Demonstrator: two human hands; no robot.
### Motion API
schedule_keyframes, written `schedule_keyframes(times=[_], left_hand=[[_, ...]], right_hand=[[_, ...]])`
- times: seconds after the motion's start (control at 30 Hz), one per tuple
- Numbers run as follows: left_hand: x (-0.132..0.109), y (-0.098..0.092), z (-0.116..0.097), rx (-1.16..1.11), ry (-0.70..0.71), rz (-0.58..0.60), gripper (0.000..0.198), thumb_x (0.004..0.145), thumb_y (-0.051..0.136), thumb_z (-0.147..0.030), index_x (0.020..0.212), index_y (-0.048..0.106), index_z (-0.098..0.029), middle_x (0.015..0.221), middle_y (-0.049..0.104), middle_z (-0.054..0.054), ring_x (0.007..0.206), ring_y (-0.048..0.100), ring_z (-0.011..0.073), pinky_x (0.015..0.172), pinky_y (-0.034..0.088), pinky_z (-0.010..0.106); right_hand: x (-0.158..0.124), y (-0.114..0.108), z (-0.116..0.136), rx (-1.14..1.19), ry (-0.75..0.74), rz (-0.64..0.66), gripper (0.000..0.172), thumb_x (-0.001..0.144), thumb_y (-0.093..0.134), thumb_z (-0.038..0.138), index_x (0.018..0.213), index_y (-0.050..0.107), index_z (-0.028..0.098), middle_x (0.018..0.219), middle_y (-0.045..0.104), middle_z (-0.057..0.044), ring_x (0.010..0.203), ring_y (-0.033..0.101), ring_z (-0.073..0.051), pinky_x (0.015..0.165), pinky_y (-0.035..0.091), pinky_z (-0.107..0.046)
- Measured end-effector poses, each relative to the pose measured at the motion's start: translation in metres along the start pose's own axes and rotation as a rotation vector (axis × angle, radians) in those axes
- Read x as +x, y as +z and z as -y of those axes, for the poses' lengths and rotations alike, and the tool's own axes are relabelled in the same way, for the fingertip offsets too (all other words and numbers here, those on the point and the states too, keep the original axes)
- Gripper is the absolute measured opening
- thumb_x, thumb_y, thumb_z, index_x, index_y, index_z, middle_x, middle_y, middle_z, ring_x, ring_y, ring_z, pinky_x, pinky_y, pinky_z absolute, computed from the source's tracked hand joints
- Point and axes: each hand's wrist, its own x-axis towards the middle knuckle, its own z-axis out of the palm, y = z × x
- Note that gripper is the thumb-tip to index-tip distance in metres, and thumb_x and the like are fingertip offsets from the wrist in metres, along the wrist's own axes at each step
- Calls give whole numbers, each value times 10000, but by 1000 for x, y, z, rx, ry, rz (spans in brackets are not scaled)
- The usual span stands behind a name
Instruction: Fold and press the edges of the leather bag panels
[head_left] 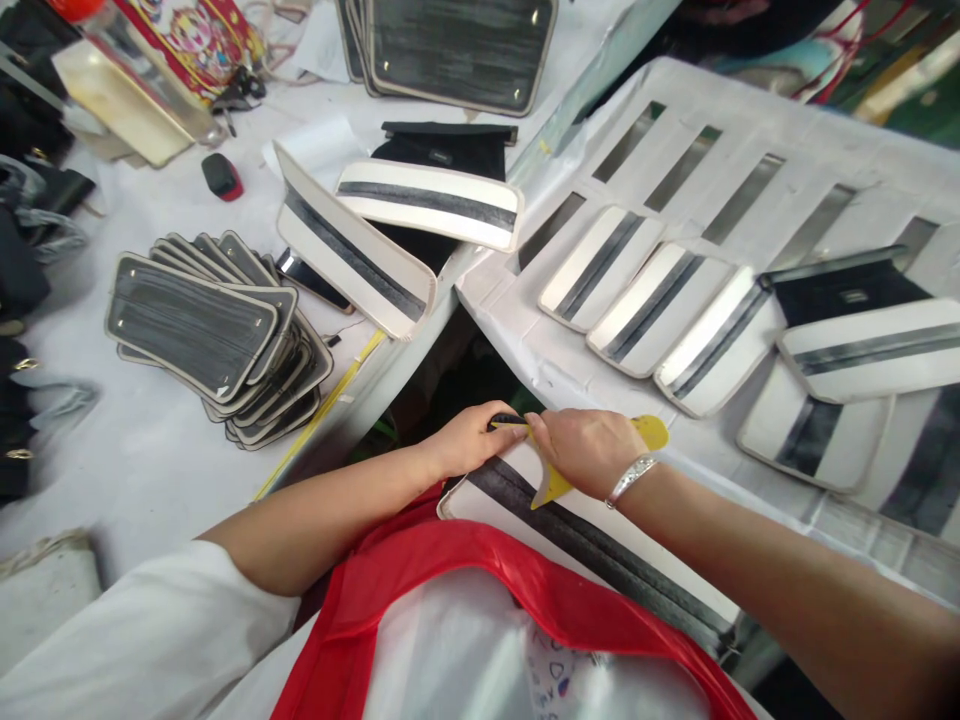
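Observation:
Against my red apron (480, 550) rests a white panel with a lengthwise black strip and a pale edge (510, 518). My left hand (469, 440) pinches its upper end, where a dark curved edge shows by the thumb. Closed around a flat yellow tool (652, 432) is my right hand (589, 450); the tool's rounded end sticks out beside the wrist and a pointed part reaches down over the panel. Both thumbs nearly meet at the panel's end. What the tool touches there is partly hidden by my fingers.
Dark panels (187, 325) lie stacked on the left table, with a black-and-red object (222, 176) behind. Two white panels overlap black fabric (442, 150) near the table's corner. On the slotted right table, several white panels (626, 310) lie in a row. A gap separates the tables.

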Motion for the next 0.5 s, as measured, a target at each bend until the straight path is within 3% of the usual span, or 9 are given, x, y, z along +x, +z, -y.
schedule_keyframes(times=[0.2, 0.37, 0.5], left_hand=[[0, 8, -1, 56, 36, -33, 286, 779, 582, -406, 875, 622, -140, 813, 641, 31, 756, 579, 158, 644, 415, 228], [-6, 7, 7, 100, 45, -93, 441, 658, 666, -532, 843, 621, -134, 734, 635, 32, 685, 578, 174, 588, 409, 244], [-13, -8, 16, -88, 84, 39, 533, 678, 635, -569, 977, 619, -128, 849, 657, 57, 792, 594, 194, 685, 439, 272]], right_hand=[[-16, 4, -1, -26, 12, 14, 434, 939, 217, 391, 867, 590, 182, 767, 657, -105, 719, 643, -275, 561, 463, -345], [-30, -1, 9, -71, 97, 39, 424, 942, 223, 392, 905, 598, 197, 797, 662, -106, 765, 643, -277, 603, 475, -368], [-41, -11, 19, -120, 171, 58, 418, 945, 228, 379, 944, 607, 204, 819, 666, -106, 784, 644, -277, 627, 473, -375]])
